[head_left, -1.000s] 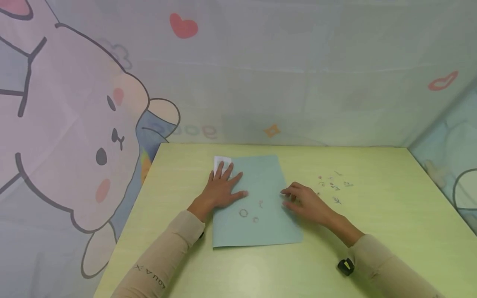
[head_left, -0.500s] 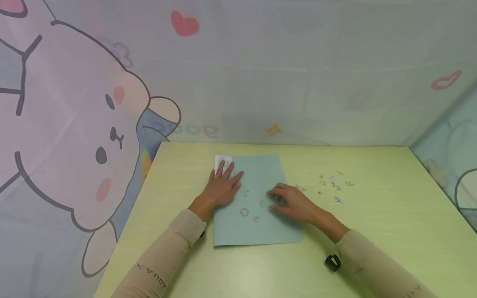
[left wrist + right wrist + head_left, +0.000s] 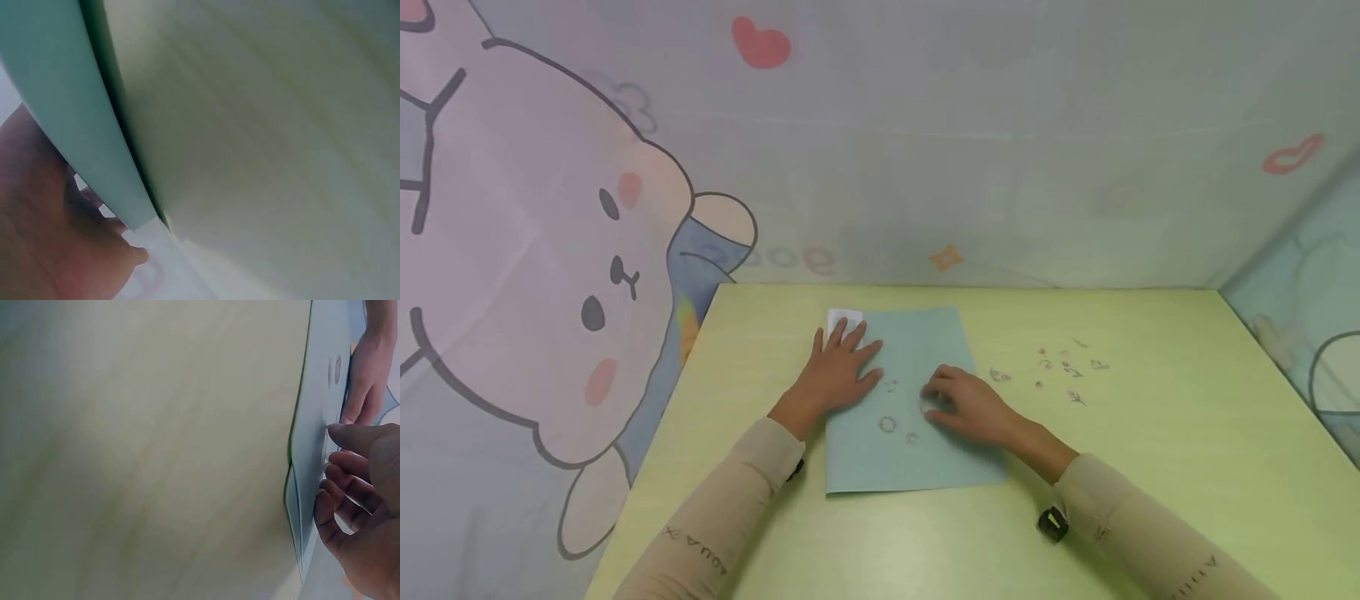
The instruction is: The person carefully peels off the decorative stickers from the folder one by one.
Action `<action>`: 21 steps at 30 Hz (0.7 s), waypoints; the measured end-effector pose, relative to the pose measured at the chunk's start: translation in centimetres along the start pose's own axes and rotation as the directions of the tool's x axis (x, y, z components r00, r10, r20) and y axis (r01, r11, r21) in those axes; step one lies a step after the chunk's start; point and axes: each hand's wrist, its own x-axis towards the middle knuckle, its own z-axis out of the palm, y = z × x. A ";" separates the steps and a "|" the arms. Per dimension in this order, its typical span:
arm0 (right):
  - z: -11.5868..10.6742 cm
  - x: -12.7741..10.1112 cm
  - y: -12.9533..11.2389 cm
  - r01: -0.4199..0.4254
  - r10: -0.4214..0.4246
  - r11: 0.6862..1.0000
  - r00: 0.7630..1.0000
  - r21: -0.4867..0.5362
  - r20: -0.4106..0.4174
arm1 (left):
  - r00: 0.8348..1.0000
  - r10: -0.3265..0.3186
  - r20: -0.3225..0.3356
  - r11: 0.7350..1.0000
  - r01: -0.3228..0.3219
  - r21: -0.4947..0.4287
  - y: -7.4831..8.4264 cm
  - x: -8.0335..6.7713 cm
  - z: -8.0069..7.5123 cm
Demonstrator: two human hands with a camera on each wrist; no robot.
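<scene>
My left hand (image 3: 831, 375) lies with fingers spread on the left part of a blue-green paper sheet (image 3: 917, 462). Under its fingertips a white card (image 3: 844, 314) shows at the sheet's far left corner. Over the sheet's right half, my right hand (image 3: 970, 406) has bent fingers, with a gap between thumb and index finger (image 3: 350, 465). Right at those fingertips is a small sticker-like piece (image 3: 921, 407), partly hidden. A ring-shaped piece (image 3: 887, 425), a crescent-like piece (image 3: 912, 437) and a tiny motif (image 3: 891, 386) lie between the hands.
Several small sticker-like pieces (image 3: 1071, 371) are scattered on the yellow-green table (image 3: 1180, 450), right of the sheet. One group (image 3: 999, 375) lies close to the sheet's right edge. A printed cloth (image 3: 1000, 150) hangs behind the table.
My right hand has moved left from the sheet's right edge onto the sheet, uncovering pieces on the table. The left thumb has drawn in, revealing the tiny motif; the left hand otherwise stays put.
</scene>
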 end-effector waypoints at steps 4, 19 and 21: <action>0.0 0.1 -0.4 0.016 -0.015 0.999 1.000 -0.034 0.016 | 1.000 -0.003 0.000 1.000 0.003 0.014 -0.3 -0.1 -0.1; 0.0 0.0 -0.1 0.015 -0.015 0.999 1.000 -0.028 0.017 | 0.995 -0.070 0.067 0.998 0.070 0.003 0.2 0.0 0.3; 0.0 0.0 -0.1 0.016 -0.015 1.000 1.000 -0.020 0.017 | 0.995 -0.071 0.069 0.997 0.072 -0.006 0.2 0.0 0.3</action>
